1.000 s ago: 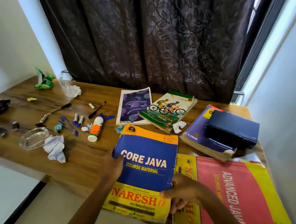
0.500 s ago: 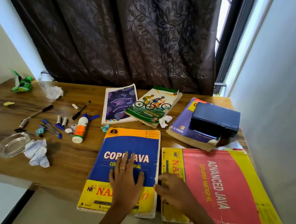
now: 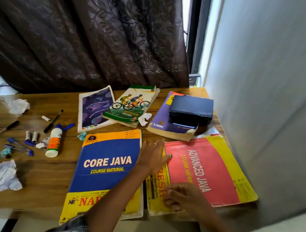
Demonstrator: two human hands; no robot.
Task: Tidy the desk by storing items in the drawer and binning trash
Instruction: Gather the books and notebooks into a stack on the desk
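Lying flat on the wooden surface [image 3: 46, 184], the red Advanced Java book [image 3: 210, 171] is being touched by both hands. Its long axis is running from the near edge away toward the right wall, its title reading along that axis. The left hand [image 3: 152, 156] is being rested with straight fingers across its far left edge, between it and the blue Core Java book [image 3: 105, 169] just beside it. The right hand [image 3: 183, 197] is being curled over its near left corner; whether the corner is being gripped cannot be told. A dark curtain [image 3: 85, 33] is hanging behind.
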